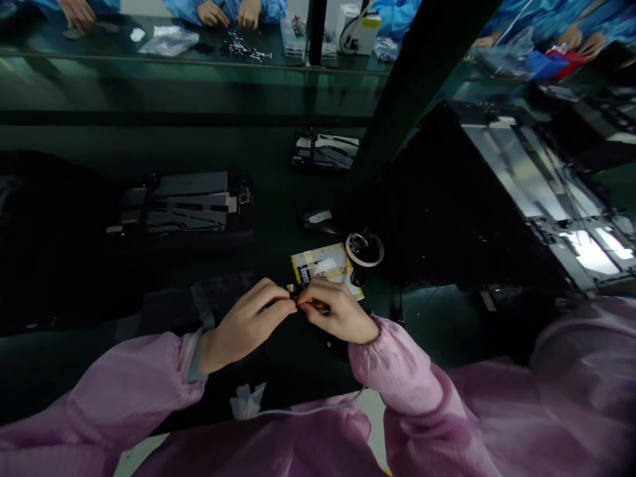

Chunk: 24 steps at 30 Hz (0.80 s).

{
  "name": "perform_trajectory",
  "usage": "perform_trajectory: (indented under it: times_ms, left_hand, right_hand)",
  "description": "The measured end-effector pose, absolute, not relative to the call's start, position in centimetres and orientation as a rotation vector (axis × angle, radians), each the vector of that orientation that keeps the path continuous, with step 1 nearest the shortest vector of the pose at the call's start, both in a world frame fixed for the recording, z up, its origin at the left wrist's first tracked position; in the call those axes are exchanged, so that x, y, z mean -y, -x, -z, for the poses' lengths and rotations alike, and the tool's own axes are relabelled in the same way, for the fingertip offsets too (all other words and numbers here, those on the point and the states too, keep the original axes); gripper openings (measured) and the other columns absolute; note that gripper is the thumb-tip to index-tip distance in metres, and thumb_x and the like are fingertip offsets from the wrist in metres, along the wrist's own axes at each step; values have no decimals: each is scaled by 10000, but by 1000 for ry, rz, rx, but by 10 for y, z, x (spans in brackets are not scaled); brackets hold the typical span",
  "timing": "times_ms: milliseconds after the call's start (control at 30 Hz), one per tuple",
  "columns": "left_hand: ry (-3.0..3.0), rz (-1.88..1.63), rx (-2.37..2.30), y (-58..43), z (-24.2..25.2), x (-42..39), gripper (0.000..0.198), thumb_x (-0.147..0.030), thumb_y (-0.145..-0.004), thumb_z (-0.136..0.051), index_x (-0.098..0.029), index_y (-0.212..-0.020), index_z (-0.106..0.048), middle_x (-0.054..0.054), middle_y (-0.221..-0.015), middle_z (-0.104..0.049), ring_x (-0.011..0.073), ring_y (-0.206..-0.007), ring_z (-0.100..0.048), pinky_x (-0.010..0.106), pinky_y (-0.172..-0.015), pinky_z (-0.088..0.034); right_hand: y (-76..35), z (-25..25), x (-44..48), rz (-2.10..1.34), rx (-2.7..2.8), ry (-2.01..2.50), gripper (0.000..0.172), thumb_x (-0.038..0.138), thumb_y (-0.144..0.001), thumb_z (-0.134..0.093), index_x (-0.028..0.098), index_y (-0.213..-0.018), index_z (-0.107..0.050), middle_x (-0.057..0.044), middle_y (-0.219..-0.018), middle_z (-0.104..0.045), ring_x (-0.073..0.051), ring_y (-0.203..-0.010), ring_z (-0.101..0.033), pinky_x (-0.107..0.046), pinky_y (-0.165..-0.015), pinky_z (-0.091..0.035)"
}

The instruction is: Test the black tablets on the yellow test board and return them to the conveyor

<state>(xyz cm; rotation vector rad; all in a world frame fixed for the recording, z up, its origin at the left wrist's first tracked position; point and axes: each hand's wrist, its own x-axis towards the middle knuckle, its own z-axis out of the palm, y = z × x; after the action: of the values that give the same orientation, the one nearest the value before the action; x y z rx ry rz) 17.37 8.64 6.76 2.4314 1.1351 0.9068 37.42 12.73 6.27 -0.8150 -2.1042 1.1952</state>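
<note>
My left hand [253,324] and my right hand [338,310] meet over the near part of the dark bench, fingertips pinched together. Between them is a small dark and orange-brown piece, mostly covered by the fingers, so its kind is unclear. Just beyond the fingers lies a flat white pack with yellow edges [332,257], with a dark label and pale tape on it. A white-rimmed round roll or dish [377,257] touches or overlaps its right corner. Behind these rests a black object with a pale label [318,218].
Opened flat electronic units lie at left [191,202] and at the back [328,151]. A tall stack of similar units [536,172] stands at right. A dark post [412,86] slants across. Co-workers in blue sleeves [183,10] work opposite; a person in pink [586,371] is close at right.
</note>
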Motion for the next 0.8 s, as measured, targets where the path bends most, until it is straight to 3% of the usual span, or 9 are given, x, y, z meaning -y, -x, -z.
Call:
perform_trajectory:
  times_ms: [433, 800]
  left_hand:
    - [-2439, -821, -1110, -170, -65, -86, 169, -54, -879, -499, -165, -926, -618, 50, -881, -579, 154, -833, -521, 291, -729, -488]
    - [-2391, -778, -1162, -174, -65, -87, 89, -165, -882, -552, -173, -967, -578, 47, -900, -605, 168, -847, -542, 323, -772, -497]
  right_hand:
    - [-369, -61, -125, -1177, 2131, 805, 72, 168, -813, -572, 206, -770, -528, 16, -701, -506, -118, -654, -487, -231, -609, -404]
    - [-369, -57, -125, -1089, 2163, 778, 105, 115, -818, -507, 206, -766, -500, 14, -708, -488, -131, -679, -469, -256, -672, -403]
